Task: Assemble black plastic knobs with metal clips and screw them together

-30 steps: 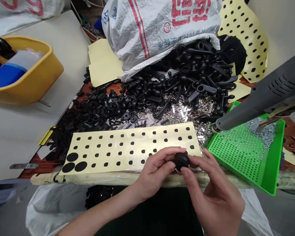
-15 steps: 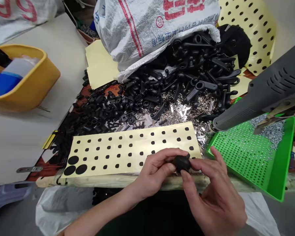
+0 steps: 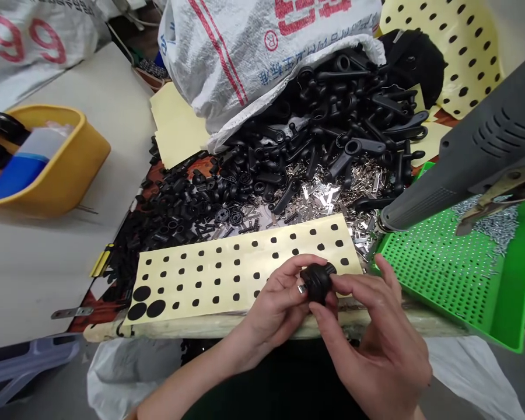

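Both my hands hold a round black rubber-like knob (image 3: 317, 283) just above the front edge of a yellow sheet with black dots (image 3: 245, 268). My left hand (image 3: 275, 300) cups it from the left, with a small shiny metal piece (image 3: 301, 288) showing beside the fingers. My right hand (image 3: 367, 326) pinches it from the right between thumb and fingers. The knob's underside is hidden by my fingers.
Behind the sheet lie heaps of black plastic handles (image 3: 332, 116) and silver metal clips (image 3: 328, 198), below a white woven sack (image 3: 262, 52). A grey heat gun (image 3: 476, 163) hangs over a green perforated tray (image 3: 446, 274) of screws. A yellow tub (image 3: 56, 163) stands left.
The knob has turned in my fingers, and a small metal piece now shows at its left side. The whole view has drifted, so the table contents sit lower and further right.
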{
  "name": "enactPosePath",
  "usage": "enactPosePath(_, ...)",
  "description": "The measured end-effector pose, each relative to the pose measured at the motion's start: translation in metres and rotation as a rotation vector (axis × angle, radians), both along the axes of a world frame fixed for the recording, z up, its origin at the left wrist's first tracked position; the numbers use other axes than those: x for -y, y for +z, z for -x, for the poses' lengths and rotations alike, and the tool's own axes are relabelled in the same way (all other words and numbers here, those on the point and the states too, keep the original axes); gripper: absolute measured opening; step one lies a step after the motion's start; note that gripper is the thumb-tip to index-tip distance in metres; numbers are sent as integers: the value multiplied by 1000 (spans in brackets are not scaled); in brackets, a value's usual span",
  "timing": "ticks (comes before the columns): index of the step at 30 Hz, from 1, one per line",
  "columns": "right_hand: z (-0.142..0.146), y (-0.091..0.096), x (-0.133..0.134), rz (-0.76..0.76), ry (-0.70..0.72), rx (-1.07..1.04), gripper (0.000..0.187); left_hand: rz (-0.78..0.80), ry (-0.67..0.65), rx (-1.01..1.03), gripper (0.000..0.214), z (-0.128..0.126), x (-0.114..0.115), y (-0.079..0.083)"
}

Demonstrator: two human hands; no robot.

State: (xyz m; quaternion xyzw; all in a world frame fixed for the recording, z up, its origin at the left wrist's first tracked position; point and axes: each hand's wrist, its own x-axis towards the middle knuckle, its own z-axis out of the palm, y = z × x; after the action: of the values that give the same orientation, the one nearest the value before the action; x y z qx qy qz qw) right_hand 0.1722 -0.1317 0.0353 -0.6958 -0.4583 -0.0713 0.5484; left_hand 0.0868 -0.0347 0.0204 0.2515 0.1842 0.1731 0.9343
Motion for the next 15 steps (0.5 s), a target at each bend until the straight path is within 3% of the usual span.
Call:
enactPosePath(4, 1, 2, 0, 16, -41, -3, 25, -62, -10, -24, 30, -1, 2, -1)
enactPosePath(15, 2, -3, 5, -10, -83, -17, 29, -560, 29, -103, 29, 6, 4, -1)
